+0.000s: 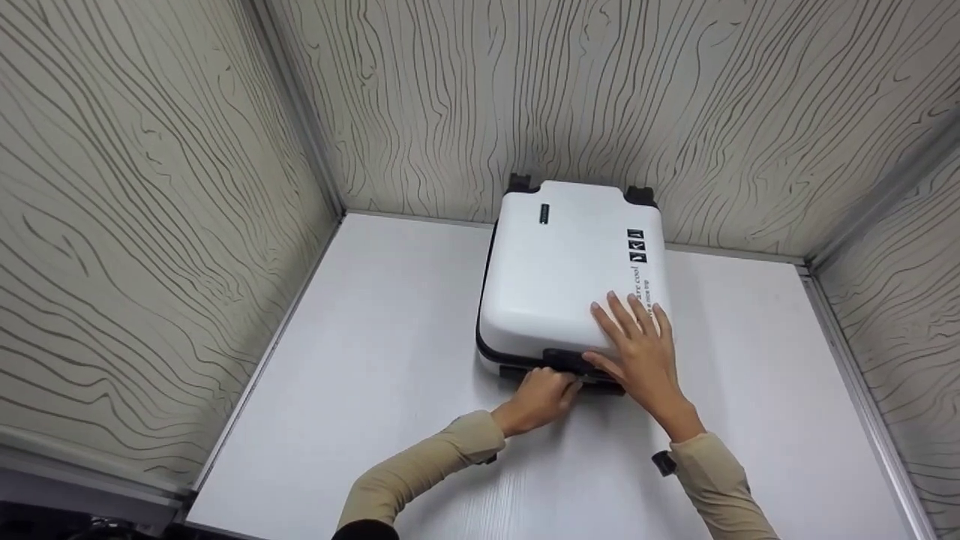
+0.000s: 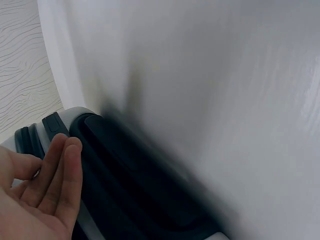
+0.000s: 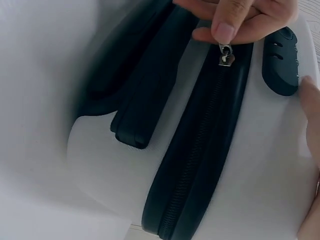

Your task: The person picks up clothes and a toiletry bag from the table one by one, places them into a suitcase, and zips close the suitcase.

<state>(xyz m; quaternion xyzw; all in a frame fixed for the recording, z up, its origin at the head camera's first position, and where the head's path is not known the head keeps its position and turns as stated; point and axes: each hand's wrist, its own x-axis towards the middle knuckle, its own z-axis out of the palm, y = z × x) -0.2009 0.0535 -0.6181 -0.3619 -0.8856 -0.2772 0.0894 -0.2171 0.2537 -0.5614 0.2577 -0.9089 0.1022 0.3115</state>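
Note:
A white hard-shell suitcase (image 1: 570, 262) lies flat on the white table, its wheels toward the back wall. At its near side, my left hand (image 1: 544, 397) pinches a metal zipper pull (image 3: 226, 59) between thumb and fingers, as the right wrist view shows. The zipper (image 3: 192, 150) runs shut along a dark band below it. My right hand (image 1: 643, 361) rests with spread fingers on the lid's near right corner, thumb by the black lock (image 3: 280, 62). In the left wrist view the left hand's fingers (image 2: 70, 175) curl in front of the dark handle side.
A black carry handle (image 3: 147, 95) sits on the suitcase's near side. Black wheels (image 1: 640, 196) stick out at its far end. Wood-grain panels (image 1: 450, 97) wall the table (image 1: 375, 315) at the back and both sides.

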